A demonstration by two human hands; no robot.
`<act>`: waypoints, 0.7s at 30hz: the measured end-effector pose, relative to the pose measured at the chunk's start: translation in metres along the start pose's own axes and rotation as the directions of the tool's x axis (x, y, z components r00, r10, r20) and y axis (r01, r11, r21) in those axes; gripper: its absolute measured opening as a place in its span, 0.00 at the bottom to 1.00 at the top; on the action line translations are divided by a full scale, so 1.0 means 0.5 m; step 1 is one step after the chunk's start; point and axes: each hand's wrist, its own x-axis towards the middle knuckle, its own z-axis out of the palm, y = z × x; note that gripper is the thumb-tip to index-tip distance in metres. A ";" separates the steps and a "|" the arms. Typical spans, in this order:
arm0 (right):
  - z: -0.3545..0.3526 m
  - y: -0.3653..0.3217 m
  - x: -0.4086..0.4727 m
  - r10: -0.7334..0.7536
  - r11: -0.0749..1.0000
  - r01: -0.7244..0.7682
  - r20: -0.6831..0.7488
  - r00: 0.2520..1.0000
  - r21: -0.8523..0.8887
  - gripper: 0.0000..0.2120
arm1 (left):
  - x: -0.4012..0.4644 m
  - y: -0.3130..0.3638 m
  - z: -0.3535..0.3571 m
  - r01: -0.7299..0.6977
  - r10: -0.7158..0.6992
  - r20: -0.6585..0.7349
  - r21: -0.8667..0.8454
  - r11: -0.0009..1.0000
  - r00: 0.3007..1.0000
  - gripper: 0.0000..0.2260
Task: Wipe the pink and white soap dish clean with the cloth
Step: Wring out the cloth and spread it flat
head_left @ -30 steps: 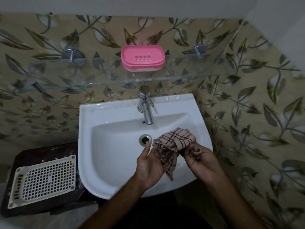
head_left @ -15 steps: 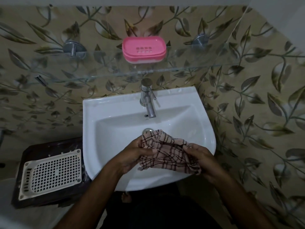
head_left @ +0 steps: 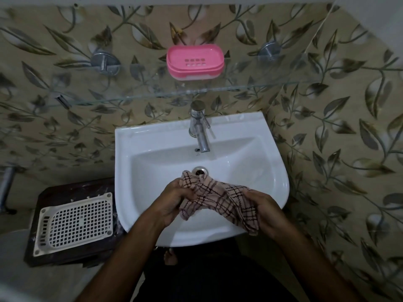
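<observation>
Your left hand (head_left: 174, 200) grips one bunched end of the checked cloth (head_left: 220, 198), fingers curled round it; your right hand (head_left: 265, 211) holds the other end, fingers wrapped over the fabric, with a loose corner hanging below the palm. The cloth is stretched between both hands above the front of the white sink (head_left: 152, 149), just at 6 o'clock of the drain (head_left: 199, 170). The pink and white soap dish (head_left: 195, 61) stands on the glass shelf (head_left: 283, 83) at 12 o'clock, well apart from your hands, untouched, pink lid on a white base. The chrome tap (head_left: 199, 127) sits between shelf and drain. At 9 o'clock of the sink, a cream perforated grille (head_left: 74, 223) lies flat on a dark table (head_left: 65, 190). Leaf-patterned tiles (head_left: 338, 138) cover the wall behind.
</observation>
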 end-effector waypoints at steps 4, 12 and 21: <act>0.013 -0.014 -0.024 -0.293 0.944 0.287 -0.013 0.956 -0.164 0.11 | -0.004 0.004 -0.017 -0.048 0.048 0.003 0.002 0.999 0.999 0.30; 0.016 -0.062 -0.056 -0.634 0.695 0.655 0.177 0.753 -0.297 0.15 | -0.012 0.043 -0.037 -0.340 0.340 0.008 0.095 0.936 0.940 0.20; 0.005 -0.038 -0.033 -0.608 0.766 0.623 0.138 0.782 -0.160 0.14 | -0.027 0.113 -0.026 -0.429 0.440 0.048 0.341 0.836 0.897 0.11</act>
